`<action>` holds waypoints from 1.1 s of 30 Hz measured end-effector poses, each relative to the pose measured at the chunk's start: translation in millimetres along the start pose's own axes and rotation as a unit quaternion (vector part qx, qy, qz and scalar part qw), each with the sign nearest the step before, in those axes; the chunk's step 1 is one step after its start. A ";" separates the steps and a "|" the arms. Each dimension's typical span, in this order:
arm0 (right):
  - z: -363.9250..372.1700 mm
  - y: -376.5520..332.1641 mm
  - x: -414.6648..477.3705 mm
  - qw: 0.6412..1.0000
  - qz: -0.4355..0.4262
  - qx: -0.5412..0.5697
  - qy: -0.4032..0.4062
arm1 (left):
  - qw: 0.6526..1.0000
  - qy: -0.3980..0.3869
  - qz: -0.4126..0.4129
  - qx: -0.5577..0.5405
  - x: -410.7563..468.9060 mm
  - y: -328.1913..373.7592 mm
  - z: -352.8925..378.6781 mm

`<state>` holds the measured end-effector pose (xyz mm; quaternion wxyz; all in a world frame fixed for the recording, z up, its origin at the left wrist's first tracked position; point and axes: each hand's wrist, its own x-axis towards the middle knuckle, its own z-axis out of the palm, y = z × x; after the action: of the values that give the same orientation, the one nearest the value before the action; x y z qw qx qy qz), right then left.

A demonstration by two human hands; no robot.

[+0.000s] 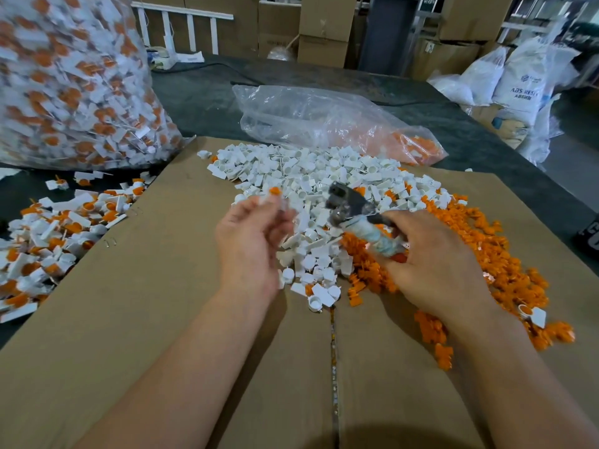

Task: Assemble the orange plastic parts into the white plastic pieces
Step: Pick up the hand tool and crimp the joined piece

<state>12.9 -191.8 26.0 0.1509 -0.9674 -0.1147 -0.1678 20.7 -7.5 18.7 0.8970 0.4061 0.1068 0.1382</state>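
My left hand is raised over the cardboard and pinches a white piece with an orange part on top; it is blurred. My right hand grips a small hammer-like metal tool by its taped handle, its head pointing left toward the left hand. Beneath them lies a heap of loose white pieces. A heap of orange parts spreads to its right.
The flattened cardboard sheet covers the dark table. Assembled orange-and-white pieces lie at the left. A big clear bag of assembled pieces stands behind them. A half-empty plastic bag with orange parts lies at the back. Boxes and sacks stand beyond.
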 end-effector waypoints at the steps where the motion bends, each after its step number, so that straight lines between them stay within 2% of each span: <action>1: -2.2 5.3 0.7 1.000 0.016 -0.012 0.015 | 0.998 0.042 -0.013 -0.047 6.3 5.1 -3.6; 4: -8.3 22.8 3.4 0.995 0.084 -0.034 0.034 | 0.973 0.144 -0.054 -0.174 22.5 17.7 -17.0; 7: -11.5 38.7 5.8 0.988 0.149 -0.051 0.011 | 0.955 0.193 -0.062 -0.218 31.9 21.9 -28.3; 11: -11.7 52.9 7.0 0.977 0.199 -0.068 -0.045 | 0.942 0.225 -0.059 -0.243 39.0 22.1 -37.6; 15: -11.4 61.9 7.1 0.973 0.214 -0.065 -0.055 | 0.943 0.220 -0.089 -0.233 37.5 19.1 -38.8; 17: -10.0 66.1 8.2 0.971 0.220 -0.071 -0.065 | 0.963 0.202 -0.110 -0.141 34.0 18.7 -33.1; 19: -8.2 69.4 9.2 0.969 0.226 -0.070 -0.078 | 0.983 0.153 -0.090 0.049 27.9 16.1 -25.8; 20: -7.1 70.7 9.5 0.968 0.228 -0.068 -0.084 | 0.981 0.111 -0.052 0.153 23.6 13.2 -22.7; 22: -4.9 73.2 10.0 0.966 0.234 -0.062 -0.093 | 0.941 0.014 0.048 0.334 13.6 5.4 -17.9; 24: -3.3 74.8 10.5 0.966 0.234 -0.056 -0.092 | 0.876 -0.057 0.121 0.463 5.8 -1.4 -14.7; 27: -1.8 74.3 11.3 0.968 0.225 -0.060 -0.097 | 0.793 -0.109 0.146 0.581 5.8 -10.0 -14.3; 30: -0.3 72.8 12.3 0.967 0.226 -0.042 -0.115 | 0.750 -0.138 0.143 0.631 9.3 -16.4 -12.8; 33: 0.1 71.3 12.0 0.967 0.223 -0.037 -0.117 | 0.744 -0.130 0.158 0.636 11.4 -19.0 -11.6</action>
<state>43.3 -255.9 12.2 0.1342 -0.9863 0.0937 -0.0196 31.0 -7.6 -4.1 0.4015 0.9073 -0.0135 0.1243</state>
